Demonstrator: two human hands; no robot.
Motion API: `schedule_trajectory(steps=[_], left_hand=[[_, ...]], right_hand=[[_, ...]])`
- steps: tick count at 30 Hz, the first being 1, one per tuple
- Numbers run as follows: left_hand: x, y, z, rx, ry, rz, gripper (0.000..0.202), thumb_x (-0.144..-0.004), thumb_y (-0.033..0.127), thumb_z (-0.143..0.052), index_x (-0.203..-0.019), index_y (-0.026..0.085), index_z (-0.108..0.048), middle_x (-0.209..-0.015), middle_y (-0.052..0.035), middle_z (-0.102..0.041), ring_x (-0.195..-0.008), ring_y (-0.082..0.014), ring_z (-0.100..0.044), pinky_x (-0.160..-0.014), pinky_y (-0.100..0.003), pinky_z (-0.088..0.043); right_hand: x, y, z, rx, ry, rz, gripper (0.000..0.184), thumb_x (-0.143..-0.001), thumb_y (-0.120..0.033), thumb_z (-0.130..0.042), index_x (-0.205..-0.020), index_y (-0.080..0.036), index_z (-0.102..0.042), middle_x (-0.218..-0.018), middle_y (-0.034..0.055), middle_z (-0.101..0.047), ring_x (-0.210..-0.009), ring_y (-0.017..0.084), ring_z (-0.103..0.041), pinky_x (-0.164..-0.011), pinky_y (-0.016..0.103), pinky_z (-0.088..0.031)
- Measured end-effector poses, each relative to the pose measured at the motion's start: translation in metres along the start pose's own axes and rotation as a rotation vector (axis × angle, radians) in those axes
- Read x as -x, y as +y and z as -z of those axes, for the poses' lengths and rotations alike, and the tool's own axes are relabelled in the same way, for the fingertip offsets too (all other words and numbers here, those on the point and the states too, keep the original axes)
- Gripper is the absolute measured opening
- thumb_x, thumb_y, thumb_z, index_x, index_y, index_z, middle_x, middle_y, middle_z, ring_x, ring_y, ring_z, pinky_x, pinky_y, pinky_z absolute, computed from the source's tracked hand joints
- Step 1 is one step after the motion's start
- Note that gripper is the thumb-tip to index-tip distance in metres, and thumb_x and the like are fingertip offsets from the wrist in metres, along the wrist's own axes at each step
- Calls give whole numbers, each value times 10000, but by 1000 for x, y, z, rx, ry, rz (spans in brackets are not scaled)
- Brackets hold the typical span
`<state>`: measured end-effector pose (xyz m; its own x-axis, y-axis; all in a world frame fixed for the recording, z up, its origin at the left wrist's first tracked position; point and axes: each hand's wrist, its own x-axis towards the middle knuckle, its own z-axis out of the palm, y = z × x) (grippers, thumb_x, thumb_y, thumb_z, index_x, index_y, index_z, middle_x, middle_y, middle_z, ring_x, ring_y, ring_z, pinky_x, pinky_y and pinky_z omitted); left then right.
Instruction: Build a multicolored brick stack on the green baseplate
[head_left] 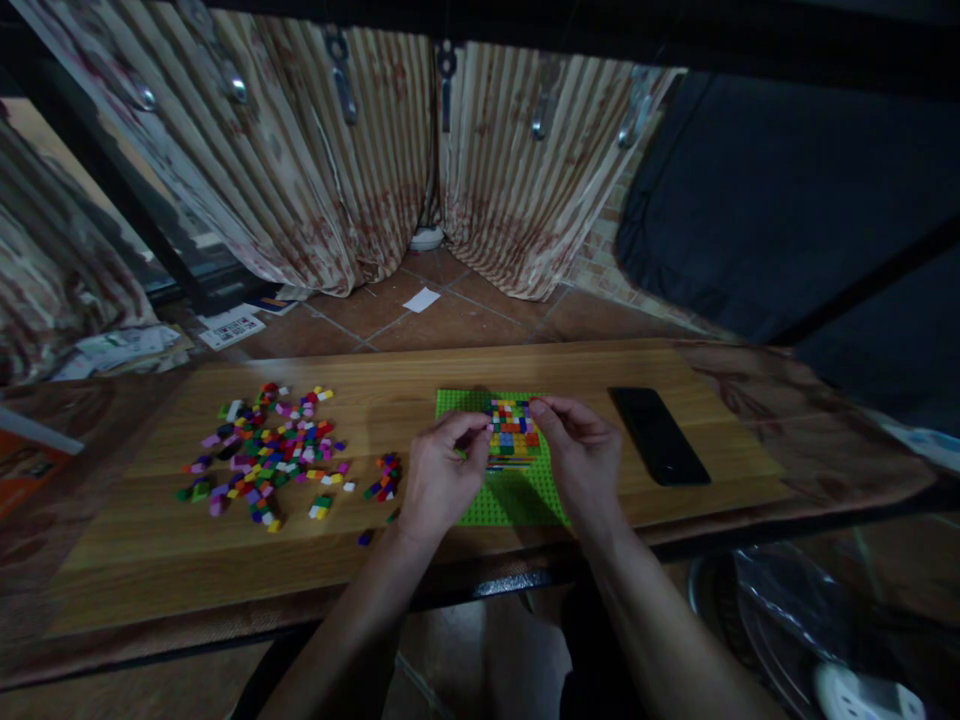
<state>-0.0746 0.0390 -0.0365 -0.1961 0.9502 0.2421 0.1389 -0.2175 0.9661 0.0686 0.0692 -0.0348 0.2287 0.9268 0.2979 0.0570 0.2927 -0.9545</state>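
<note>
A green studded baseplate [517, 495] lies on the wooden table [375, 560]. On its far half stands a square block of small multicoloured bricks [512, 432]. My left hand [439, 478] pinches the block's left edge with curled fingers. My right hand [579, 455] pinches its upper right corner. Whether either hand also holds a loose brick is too small to tell.
A spread of several loose coloured bricks [266, 450] lies left of the plate, with a smaller cluster [384, 478] nearer my left hand. A black phone [658, 435] lies right of the plate. Curtains, papers on the tiled floor and a fan [795, 620] surround the table.
</note>
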Motion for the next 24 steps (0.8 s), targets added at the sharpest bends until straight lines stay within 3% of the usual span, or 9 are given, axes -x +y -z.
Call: schedule_trajectory(steps=[9,16,24], left_hand=[[-4,-6,-3,7,31,83,105,-766,286,-673,-795,198,-722,-729,-4,-689,-655,-136,-606,-632,-237,-460],[-12,-7,-11,243,86,326,151,-669,294,-736,-725,160,-695,-657,8,-655,-576,-107,-563,-541,-216,-449],[-12,-5,-14,262,119,360,151,-648,268,-742,-728,151,-692,-657,9,-654,-572,-97,-561,-548,-214,-451]], right_hand=[[1,-2,1,-7,-13,-8,139,-751,-336,-718,-781,-201,-727,-761,16,-685,-706,146,-618,-690,307,-503],[0,0,1,4,-6,7,151,-753,-355,-712,-775,-205,-723,-768,17,-689,-710,151,-623,-697,315,-509],[2,-3,1,-15,-2,20,117,-745,-332,-715,-777,-220,-730,-781,11,-692,-724,147,-625,-697,307,-505]])
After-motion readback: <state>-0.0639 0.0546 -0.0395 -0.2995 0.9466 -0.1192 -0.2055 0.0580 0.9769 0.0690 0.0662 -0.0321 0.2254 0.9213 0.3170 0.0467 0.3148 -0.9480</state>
